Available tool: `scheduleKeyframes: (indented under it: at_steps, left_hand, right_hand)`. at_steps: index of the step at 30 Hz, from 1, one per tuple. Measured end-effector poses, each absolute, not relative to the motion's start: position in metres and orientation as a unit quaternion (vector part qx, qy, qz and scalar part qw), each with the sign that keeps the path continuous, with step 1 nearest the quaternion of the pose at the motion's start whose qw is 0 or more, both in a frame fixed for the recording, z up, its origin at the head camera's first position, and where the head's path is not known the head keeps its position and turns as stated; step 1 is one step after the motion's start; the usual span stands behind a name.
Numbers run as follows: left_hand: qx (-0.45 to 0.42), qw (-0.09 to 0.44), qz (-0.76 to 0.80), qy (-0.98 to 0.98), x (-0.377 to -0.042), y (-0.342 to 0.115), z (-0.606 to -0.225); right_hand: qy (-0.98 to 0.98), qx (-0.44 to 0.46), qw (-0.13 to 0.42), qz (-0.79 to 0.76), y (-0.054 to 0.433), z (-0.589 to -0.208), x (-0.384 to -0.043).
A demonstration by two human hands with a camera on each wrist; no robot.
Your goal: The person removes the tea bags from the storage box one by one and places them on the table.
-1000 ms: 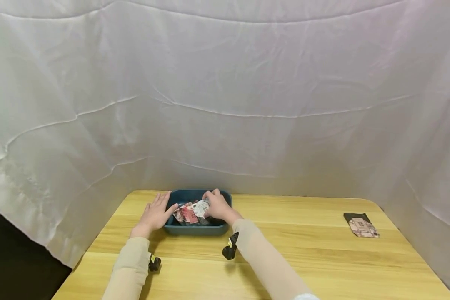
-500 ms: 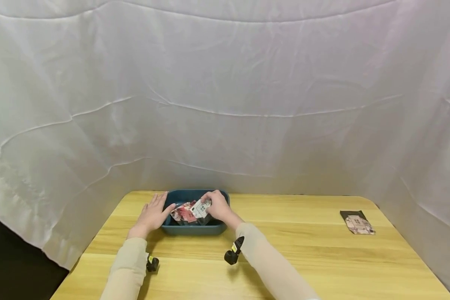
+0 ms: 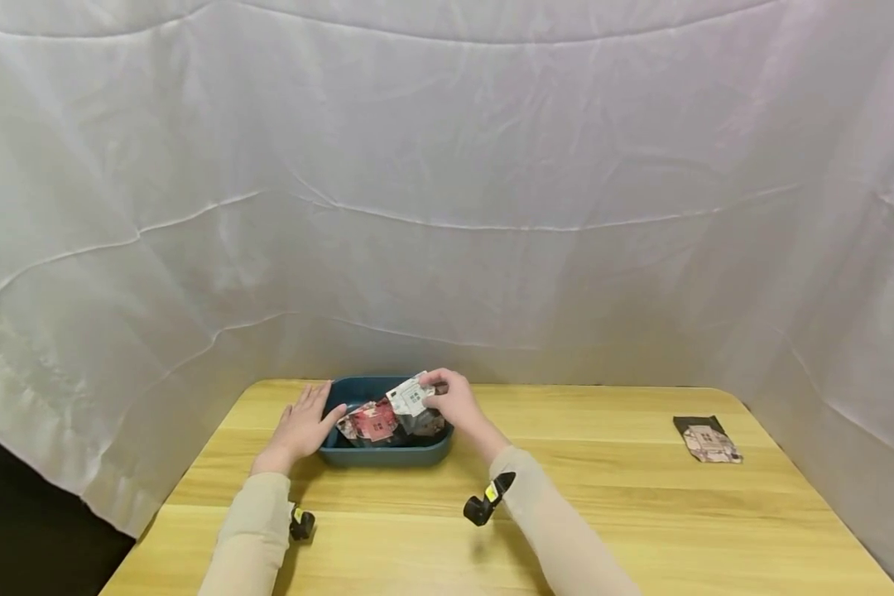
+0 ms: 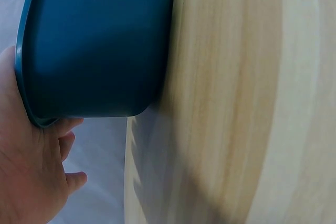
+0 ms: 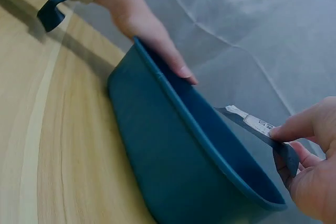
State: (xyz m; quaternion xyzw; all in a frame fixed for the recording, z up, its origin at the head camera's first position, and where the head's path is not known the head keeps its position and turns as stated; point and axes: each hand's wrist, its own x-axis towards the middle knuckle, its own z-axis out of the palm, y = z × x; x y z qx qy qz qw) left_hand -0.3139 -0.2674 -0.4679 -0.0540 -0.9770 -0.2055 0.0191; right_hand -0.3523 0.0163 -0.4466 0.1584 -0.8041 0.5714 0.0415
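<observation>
A dark blue oblong bin [image 3: 387, 457] stands at the back left of the table. My left hand [image 3: 298, 429] rests on its left end, fingers outstretched along the outside and thumb over the rim. Above the bin's right part, my right hand [image 3: 458, 404] pinches a flat packet [image 3: 408, 397] with a white printed front and dark back. The right wrist view shows the packet [image 5: 257, 125] tilted, its dark end bending near the fingers. A red printed packet [image 3: 376, 422] and other dark-edged packets lie inside the bin, partly overlapping.
A packet [image 3: 708, 441] with a pinkish print and black top lies apart at the table's far right. Pale grey cloth [image 3: 492, 281] hangs behind and around the wooden table [image 3: 566, 497]. Small black wrist cameras [image 3: 484, 505] sit on both sleeves.
My right hand has raised the white-fronted packet from among the others and drawn it rightward. My left hand stays on the bin's left end.
</observation>
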Motion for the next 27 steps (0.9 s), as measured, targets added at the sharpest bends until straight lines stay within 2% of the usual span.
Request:
scheduleKeyframes:
  at_steps: [15, 27]
  left_hand:
    - [-0.052, 0.022, -0.203, -0.978, -0.314, -0.272, -0.471]
    - [-0.053, 0.022, -0.205, -0.977, -0.315, -0.273, -0.47]
  right_hand:
    - [-0.77, 0.104, 0.068, 0.625, 0.081, -0.447, -0.348]
    - [-0.765, 0.06, 0.043, 0.64, 0.157, -0.457, -0.338]
